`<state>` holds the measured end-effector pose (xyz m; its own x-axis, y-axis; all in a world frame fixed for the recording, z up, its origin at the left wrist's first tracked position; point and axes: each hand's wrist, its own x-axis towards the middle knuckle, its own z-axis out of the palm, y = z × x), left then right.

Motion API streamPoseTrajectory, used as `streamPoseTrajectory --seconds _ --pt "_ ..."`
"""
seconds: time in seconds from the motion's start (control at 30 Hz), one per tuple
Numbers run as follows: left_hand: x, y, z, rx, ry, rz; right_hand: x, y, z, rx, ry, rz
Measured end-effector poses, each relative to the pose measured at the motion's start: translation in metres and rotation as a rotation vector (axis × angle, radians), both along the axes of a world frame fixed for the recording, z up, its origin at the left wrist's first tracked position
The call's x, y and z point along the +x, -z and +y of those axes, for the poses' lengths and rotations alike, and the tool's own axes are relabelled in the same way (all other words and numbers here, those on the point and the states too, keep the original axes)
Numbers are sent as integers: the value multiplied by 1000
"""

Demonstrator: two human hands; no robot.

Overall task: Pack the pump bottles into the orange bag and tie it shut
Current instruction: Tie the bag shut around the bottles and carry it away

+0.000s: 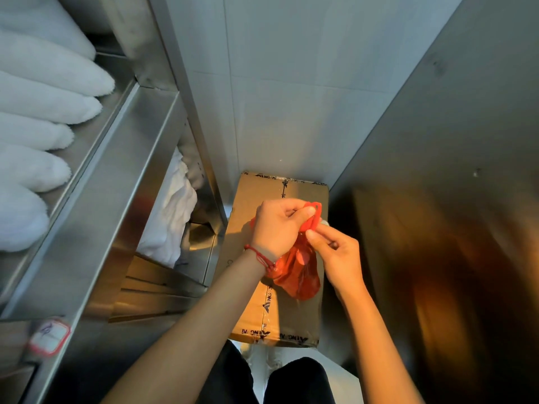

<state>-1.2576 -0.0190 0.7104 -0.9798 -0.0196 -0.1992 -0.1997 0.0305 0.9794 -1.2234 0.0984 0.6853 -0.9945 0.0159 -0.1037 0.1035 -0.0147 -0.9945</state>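
Your hands, left (277, 225) and right (338, 255), hold the bag (297, 272) above the box (280, 310), which sits on the floor against the back wall. Towels (43, 135) lie on the shelf (122, 176) to your left.

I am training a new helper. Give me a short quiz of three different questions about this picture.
1. True or false: both hands grip the orange bag.
2. What lies under the bag? A) towels B) taped cardboard box C) tray
3. What is on the left wrist?

Key:
1. True: the left hand and right hand pinch the bag's handles.
2. B, the cardboard box.
3. A red string bracelet.
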Motion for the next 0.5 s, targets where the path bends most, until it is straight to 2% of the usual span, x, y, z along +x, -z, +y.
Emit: streamPoseTrajectory --seconds 0.17,0.27,0.4,0.5 --pt "12 -21 -10 -4 59 35 6 -18 -1 77 -84 39" --pt "22 -32 -13 42 56 41 11 -27 -4 57 -98 40" --pt "47 -39 -12 83 -72 46 24 -33 -10 -41 -142 -7" --pt "68 -37 -12 -57 -207 106 36 -30 -12 -70 -148 -71"
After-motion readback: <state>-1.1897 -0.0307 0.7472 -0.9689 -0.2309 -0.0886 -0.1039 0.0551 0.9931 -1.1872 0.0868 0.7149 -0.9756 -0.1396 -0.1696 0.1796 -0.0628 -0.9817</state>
